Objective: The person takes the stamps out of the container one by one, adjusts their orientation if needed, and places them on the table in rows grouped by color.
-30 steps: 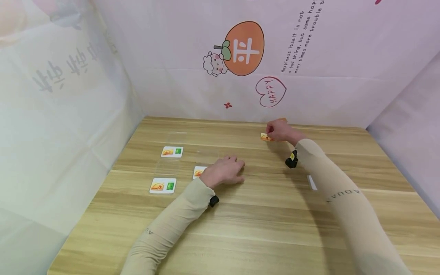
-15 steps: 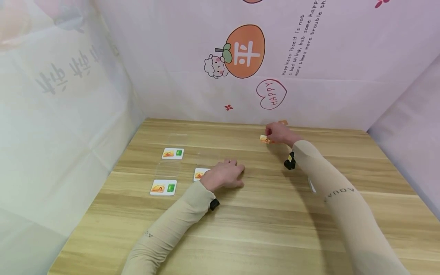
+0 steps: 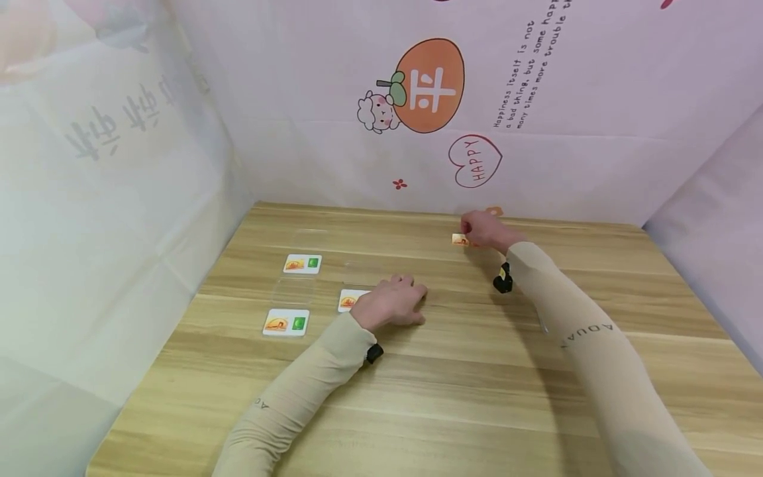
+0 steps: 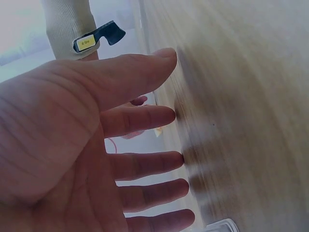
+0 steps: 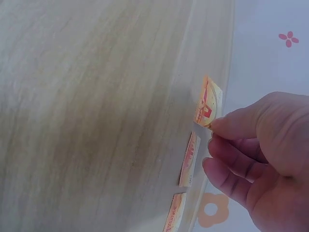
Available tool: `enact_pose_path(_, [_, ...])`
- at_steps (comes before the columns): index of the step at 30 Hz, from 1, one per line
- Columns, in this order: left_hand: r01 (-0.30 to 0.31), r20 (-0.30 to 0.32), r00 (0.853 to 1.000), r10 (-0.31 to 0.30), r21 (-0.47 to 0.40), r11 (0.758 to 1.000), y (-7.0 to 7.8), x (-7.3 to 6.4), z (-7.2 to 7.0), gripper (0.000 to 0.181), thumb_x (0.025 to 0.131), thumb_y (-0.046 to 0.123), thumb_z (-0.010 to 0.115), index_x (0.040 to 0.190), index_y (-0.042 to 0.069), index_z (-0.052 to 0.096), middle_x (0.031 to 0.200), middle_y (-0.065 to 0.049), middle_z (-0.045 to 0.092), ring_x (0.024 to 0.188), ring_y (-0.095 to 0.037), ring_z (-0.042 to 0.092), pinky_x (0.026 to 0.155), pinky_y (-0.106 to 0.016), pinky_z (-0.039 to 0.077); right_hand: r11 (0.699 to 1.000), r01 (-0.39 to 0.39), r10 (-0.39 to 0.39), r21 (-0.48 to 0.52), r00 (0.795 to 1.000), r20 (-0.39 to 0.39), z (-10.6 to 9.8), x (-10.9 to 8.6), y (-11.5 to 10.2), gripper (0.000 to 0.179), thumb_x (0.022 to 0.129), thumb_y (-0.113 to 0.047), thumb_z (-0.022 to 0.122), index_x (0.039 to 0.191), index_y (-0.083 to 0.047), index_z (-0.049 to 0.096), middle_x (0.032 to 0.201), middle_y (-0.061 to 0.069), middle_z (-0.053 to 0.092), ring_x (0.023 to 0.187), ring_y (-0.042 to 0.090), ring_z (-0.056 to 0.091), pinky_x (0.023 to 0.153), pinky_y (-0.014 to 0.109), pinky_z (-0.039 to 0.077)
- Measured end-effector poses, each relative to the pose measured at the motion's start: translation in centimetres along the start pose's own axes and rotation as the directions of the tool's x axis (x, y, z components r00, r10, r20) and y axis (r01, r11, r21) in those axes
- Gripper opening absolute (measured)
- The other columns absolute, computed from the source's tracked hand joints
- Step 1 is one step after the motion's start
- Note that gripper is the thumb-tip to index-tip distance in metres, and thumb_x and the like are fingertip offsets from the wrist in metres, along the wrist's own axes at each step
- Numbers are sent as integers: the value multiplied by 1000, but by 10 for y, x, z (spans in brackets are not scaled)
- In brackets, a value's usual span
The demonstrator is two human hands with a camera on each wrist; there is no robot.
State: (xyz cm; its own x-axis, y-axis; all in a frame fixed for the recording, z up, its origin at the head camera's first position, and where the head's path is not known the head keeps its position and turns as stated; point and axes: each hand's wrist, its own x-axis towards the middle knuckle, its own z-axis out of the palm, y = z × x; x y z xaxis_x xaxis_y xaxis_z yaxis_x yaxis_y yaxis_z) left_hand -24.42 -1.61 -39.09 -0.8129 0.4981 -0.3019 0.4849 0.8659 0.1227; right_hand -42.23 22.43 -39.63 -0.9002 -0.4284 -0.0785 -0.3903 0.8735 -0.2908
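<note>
My right hand [image 3: 487, 230] is at the back of the table, thumb and forefinger pinching the edge of a small orange and yellow printed paper piece [image 5: 209, 102]. Beside it, two similar paper pieces lie in a row, a nearer one [image 5: 189, 160] and a farther one [image 5: 175, 212]. My left hand [image 3: 392, 302] is held over the middle of the table with its fingers extended; in the left wrist view the fingertips [image 4: 169, 160] are at the tabletop and the palm holds nothing. Partly behind this hand lies a white card [image 3: 352, 300] with an orange picture.
Two white cards with orange and green prints, a far one [image 3: 302, 264] and a near one [image 3: 286, 322], lie at the left. Clear flat plastic pieces [image 3: 294, 291] lie among them. Printed cloth [image 3: 334, 159] walls the table's back and sides.
The head view shifts slightly. My right wrist has moved a little to the left, the hand still at the same paper piece. My left hand keeps its place.
</note>
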Motion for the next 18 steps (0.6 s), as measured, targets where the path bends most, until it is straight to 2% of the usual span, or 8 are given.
enact_pose_path(7, [-5, 0, 1000, 5, 6, 1000, 1, 1, 0, 51, 94, 45, 60, 139, 22, 51, 138, -5, 51, 128, -25, 47, 104, -43, 42, 998, -14, 17, -63, 999, 52, 5, 1, 3, 11, 88, 5, 51, 93, -2, 58, 88, 11, 58, 81, 25, 50, 72, 36, 41])
enact_pose_path(18, [3, 4, 1000, -3, 15, 1000, 2, 2, 0, 50, 95, 45, 60, 138, 23, 51, 137, -6, 52, 128, -25, 48, 104, -43, 43, 999, -27, 29, -46, 999, 46, 8, 5, 4, 11, 88, 4, 53, 93, -2, 60, 87, 10, 57, 79, 24, 50, 69, 34, 41])
